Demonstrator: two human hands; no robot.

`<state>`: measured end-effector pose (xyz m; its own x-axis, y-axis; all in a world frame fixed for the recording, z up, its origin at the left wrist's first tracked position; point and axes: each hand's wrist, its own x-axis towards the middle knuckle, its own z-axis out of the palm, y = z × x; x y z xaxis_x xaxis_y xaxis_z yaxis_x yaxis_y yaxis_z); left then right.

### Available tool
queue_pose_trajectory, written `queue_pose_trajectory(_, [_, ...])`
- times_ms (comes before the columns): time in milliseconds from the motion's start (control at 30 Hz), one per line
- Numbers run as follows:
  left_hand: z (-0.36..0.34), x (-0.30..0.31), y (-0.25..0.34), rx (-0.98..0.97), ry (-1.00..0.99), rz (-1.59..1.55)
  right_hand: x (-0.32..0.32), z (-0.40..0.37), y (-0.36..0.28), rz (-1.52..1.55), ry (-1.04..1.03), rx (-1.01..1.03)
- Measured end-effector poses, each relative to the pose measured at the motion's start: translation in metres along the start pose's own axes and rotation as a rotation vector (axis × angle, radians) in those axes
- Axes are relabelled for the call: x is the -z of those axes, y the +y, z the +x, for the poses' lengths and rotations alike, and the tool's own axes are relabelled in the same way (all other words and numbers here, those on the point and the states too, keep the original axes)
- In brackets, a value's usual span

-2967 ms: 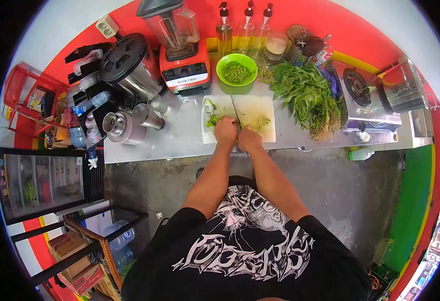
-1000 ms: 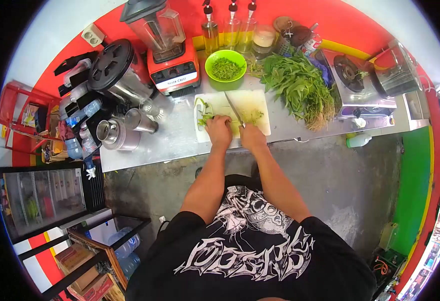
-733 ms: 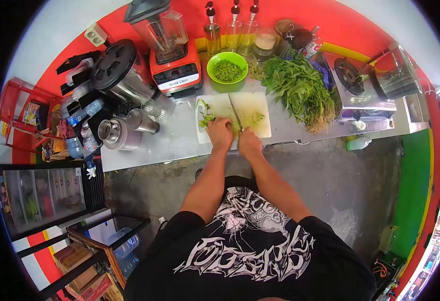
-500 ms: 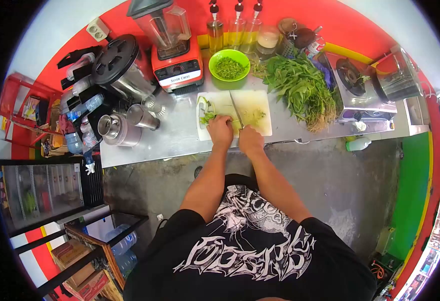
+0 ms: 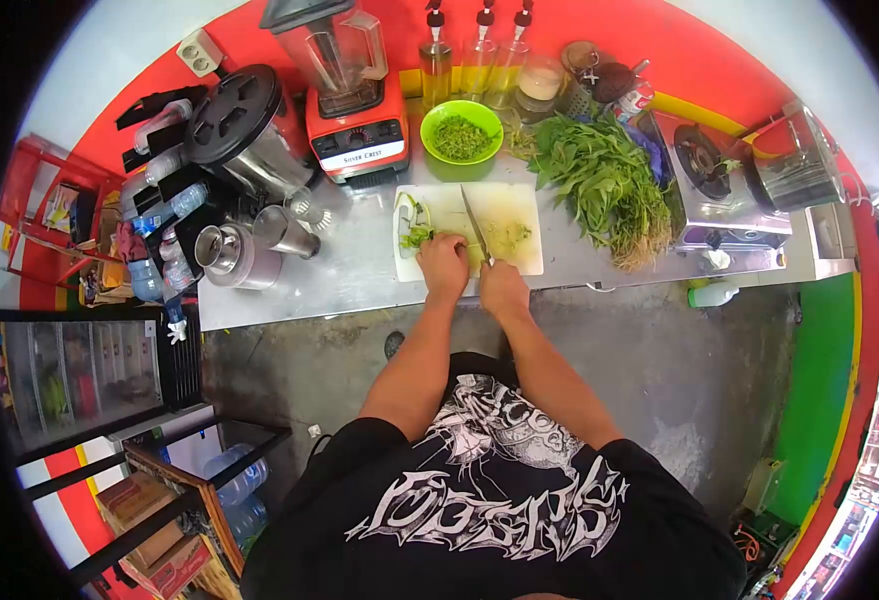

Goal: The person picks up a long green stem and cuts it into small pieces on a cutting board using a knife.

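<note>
One steel worktable (image 5: 349, 265) runs across the far side of the room, against a red wall (image 5: 599, 30); grey floor (image 5: 609, 350) extends on its near side. A white cutting board (image 5: 514, 200) lies on the table. The cut greens (image 5: 416, 237) rest on its left part, and fine scraps (image 5: 509, 238) are scattered on its right part. The knife (image 5: 476, 222) is angled over the middle, tip directed far and slightly left. The left hand (image 5: 444, 265) bends its fingers down at the greens (fingertips are hidden, so a pinch cannot be confirmed). The right hand (image 5: 503, 288) is wrapped around the knife handle.

Clearances: the board's near edge sits just inside the table's near edge. A strip of steel separates the board from the leafy bundle (image 5: 599, 170) at right; a wider strip separates it from the metal cup (image 5: 287, 235) at left. A green bowl (image 5: 459, 172) of chopped greens stands just beyond the far edge, with the blender (image 5: 359, 130) to its left. The stove (image 5: 724, 225) stands right of the bundle.

Markings: the blender's front panel reads "SILVER CREST". The black shirt (image 5: 499, 470) carries large, pale, stylised lettering, not reliably legible. Print on the cardboard boxes (image 5: 139, 505) at near left is too small to read.
</note>
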<state>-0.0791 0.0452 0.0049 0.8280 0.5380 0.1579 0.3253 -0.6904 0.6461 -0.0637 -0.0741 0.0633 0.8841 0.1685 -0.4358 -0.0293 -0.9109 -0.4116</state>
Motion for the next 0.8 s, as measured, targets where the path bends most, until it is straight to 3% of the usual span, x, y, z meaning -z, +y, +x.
queue_pose_trajectory(233, [-0.004,-0.007,0.004,-0.039,0.024,0.027,-0.024,0.002,0.008,-0.008,0.082,-0.012])
queue_pose_trajectory(700, [-0.008,-0.004,0.000,-0.010,-0.018,0.010,-0.020,0.001,0.001,-0.014,0.012,-0.006])
queue_pose_trajectory(800, [-0.011,-0.008,-0.007,-0.123,0.034,-0.094,-0.019,0.017,0.000,-0.027,0.024,0.031])
